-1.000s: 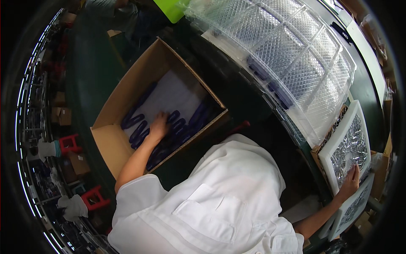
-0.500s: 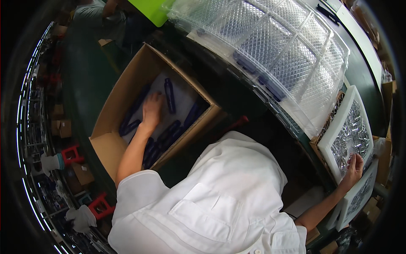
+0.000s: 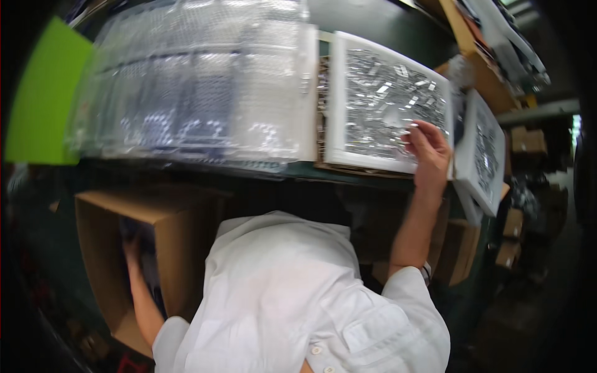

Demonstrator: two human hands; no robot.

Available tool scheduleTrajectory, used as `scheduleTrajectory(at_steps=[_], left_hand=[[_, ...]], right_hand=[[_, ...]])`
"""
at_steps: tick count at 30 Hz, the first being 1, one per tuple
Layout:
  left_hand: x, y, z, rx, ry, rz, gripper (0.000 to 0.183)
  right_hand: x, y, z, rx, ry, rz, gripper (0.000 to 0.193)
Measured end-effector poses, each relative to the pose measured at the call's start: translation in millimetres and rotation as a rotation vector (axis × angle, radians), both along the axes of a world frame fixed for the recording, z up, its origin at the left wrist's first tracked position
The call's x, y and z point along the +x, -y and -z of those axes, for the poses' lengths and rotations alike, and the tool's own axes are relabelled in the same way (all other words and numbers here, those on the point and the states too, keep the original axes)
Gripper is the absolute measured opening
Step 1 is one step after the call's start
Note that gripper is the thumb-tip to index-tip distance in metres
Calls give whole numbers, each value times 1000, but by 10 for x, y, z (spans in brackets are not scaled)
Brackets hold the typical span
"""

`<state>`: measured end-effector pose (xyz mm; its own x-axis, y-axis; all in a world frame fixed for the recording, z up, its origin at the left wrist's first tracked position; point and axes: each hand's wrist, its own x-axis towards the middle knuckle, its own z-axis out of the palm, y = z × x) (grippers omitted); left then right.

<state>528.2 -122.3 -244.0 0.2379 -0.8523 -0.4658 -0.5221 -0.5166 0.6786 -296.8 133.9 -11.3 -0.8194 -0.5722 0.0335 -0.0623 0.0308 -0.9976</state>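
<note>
- View swung right: white tray (image 3: 337,99) brought to one o'clock, carton (image 3: 180,267) to eight; attention seemingly turned to the metal pieces (image 3: 379,93).
- Metal pieces strewn in white tray, long axes pointed every way.
- Right hand (image 3: 430,153): fingers curled over metal pieces, pinch cannot be told. Left hand (image 3: 131,246): sunk in carton, grip hidden.

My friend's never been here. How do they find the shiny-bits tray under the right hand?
Find the big, clear plastic tray with compartments. Just to its right lies a white-rimmed tray of shiny silver pieces. A similar white tray is farther right, but this one looks bigger and has the right hand over it.
</note>
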Motion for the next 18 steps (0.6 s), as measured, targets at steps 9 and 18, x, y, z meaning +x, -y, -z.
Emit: scheduleTrajectory(at_steps=[9,18], left_hand=[[-2454,-1240,-3069,-655,-668,74,65],[-4813,-1365,-2523,403,-1178,753,63]], right_hand=[[344,-276,-237,-85,84,36,15],[844,-261,-432,-266,137,-216,12]])
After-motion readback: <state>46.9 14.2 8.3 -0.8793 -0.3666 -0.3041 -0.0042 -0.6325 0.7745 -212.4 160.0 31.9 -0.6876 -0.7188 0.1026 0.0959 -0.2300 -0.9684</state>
